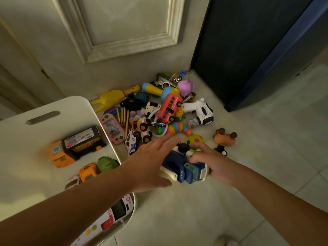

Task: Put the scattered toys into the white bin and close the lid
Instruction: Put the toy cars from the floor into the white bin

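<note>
A heap of toys lies on the floor against the wall: a red bus point(169, 108), a yellow rubber chicken point(113, 98), a rainbow slinky worm point(179, 128) and a pink handheld game point(112, 128). The white bin point(58, 107) stands open at the left, holding an orange truck point(74, 146), a yellow car point(87, 172) and a white ambulance point(113, 215). A dark blue and white toy truck point(184, 168) sits between my hands. My right hand point(211, 162) grips its right side with curled fingers. My left hand point(150, 164) is flat with straight fingers against its left side.
A dark blue cabinet point(248, 50) stands at the back right. A panelled cream door point(124, 29) is behind the heap. A brown bear-head toy point(224, 137) and a spotted yellow ball point(195, 140) lie on the pale tiled floor point(266, 139).
</note>
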Available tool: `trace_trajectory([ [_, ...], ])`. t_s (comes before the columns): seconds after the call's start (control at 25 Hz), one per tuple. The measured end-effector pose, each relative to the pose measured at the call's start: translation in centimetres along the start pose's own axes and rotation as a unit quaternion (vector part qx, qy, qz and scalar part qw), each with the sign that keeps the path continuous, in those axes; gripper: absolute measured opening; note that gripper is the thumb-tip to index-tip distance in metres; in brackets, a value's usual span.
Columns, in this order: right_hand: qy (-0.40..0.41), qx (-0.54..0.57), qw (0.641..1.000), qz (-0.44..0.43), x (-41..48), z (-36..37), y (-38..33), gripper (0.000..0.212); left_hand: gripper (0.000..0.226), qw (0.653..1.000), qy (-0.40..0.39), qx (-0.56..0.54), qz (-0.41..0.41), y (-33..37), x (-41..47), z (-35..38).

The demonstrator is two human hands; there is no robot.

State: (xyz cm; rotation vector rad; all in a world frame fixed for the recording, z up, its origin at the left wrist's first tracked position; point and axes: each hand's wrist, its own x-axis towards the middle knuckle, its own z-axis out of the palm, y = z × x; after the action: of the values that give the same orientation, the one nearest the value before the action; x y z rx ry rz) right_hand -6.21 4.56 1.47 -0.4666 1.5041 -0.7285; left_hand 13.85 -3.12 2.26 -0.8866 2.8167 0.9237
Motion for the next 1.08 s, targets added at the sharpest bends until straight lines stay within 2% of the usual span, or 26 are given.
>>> trace_trajectory([
  [0.08, -0.087, 0.112, 0.990, -0.008, -0.8, 0.5, -1.1, 0.034, 0.113, 0.999, 0.021, 0.013, 0.034, 0.5, 0.5, -0.3],
  [0.16, -0.128, 0.144, 0.981, -0.007, -0.5, 0.6, -1.3, 0.029, 0.092, 0.998, 0.051, 0.013, 0.023, 0.9, 1.1, -0.7],
  [0.2, -0.113, 0.141, 0.984, 0.003, 0.0, 0.5, -1.5, 0.032, 0.082, 0.998, 0.064, 0.018, 0.004, 1.0, 1.5, -0.9],
  [0.24, -0.064, 0.114, 0.991, -0.003, 0.4, 0.4, -1.6, 0.037, 0.075, 0.997, 0.074, 0.017, -0.020, 1.0, 1.8, -1.0],
  [0.28, 0.027, 0.044, 0.998, -0.029, 1.3, -0.1, -1.3, 0.043, 0.070, 0.996, 0.079, 0.010, -0.043, 1.1, 2.1, -1.0],
  [0.32, 0.145, -0.068, 0.985, -0.071, 2.4, -1.0, -0.6, 0.046, 0.066, 0.995, 0.081, 0.007, -0.062, 1.0, 2.3, -1.0],
  [0.36, 0.261, -0.202, 0.936, -0.121, 3.6, -2.2, 0.4, 0.046, 0.063, 0.994, 0.082, 0.009, -0.077, 0.9, 2.4, -0.8],
  [0.4, 0.335, -0.334, 0.870, -0.139, 4.7, -3.7, 1.6, 0.047, 0.061, 0.992, 0.083, 0.007, -0.092, 0.8, 2.5, -0.6],
  [0.44, 0.365, -0.409, 0.830, -0.102, 5.8, -5.2, 2.9, 0.047, 0.060, 0.990, 0.084, -0.006, -0.110, 0.6, 2.5, -0.5],
  [0.48, 0.359, -0.448, 0.818, -0.032, 6.5, -6.5, 4.1, 0.046, 0.057, 0.987, 0.089, -0.027, -0.128, 0.4, 2.5, -0.5],
  [0.56, 0.294, -0.460, 0.834, 0.074, 7.1, -7.6, 6.8, 0.052, 0.052, 0.979, 0.105, -0.082, -0.153, 0.1, 2.5, -0.9],
  [0.6, 0.269, -0.460, 0.842, 0.079, 7.3, -7.8, 8.0, 0.054, 0.051, 0.975, 0.113, -0.112, -0.157, 0.1, 2.4, -1.2],
  [0.72, 0.270, -0.429, 0.861, 0.027, 6.9, -7.3, 9.0, 0.047, 0.044, 0.959, 0.151, -0.186, -0.152, 0.4, 1.7, -2.5],
  [0.8, 0.299, -0.314, 0.901, -0.004, 5.8, -6.7, 7.6, 0.039, 0.042, 0.949, 0.172, -0.217, -0.151, 0.7, 0.8, -3.7],
  [0.88, 0.312, -0.163, 0.933, -0.074, 3.7, -5.0, 5.0, 0.024, 0.044, 0.943, 0.182, -0.234, -0.148, 0.7, -0.4, -5.1],
  [0.96, 0.254, -0.097, 0.951, -0.144, 0.7, -2.1, 1.3, 0.022, 0.041, 0.933, 0.196, -0.259, -0.157, 0.7, -2.1, -6.7],
  [1.08, 0.103, -0.025, 0.975, -0.197, -3.5, 3.2, -3.7, 0.029, 0.029, 0.894, 0.217, -0.348, -0.182, 0.1, -5.9, -9.3],
])
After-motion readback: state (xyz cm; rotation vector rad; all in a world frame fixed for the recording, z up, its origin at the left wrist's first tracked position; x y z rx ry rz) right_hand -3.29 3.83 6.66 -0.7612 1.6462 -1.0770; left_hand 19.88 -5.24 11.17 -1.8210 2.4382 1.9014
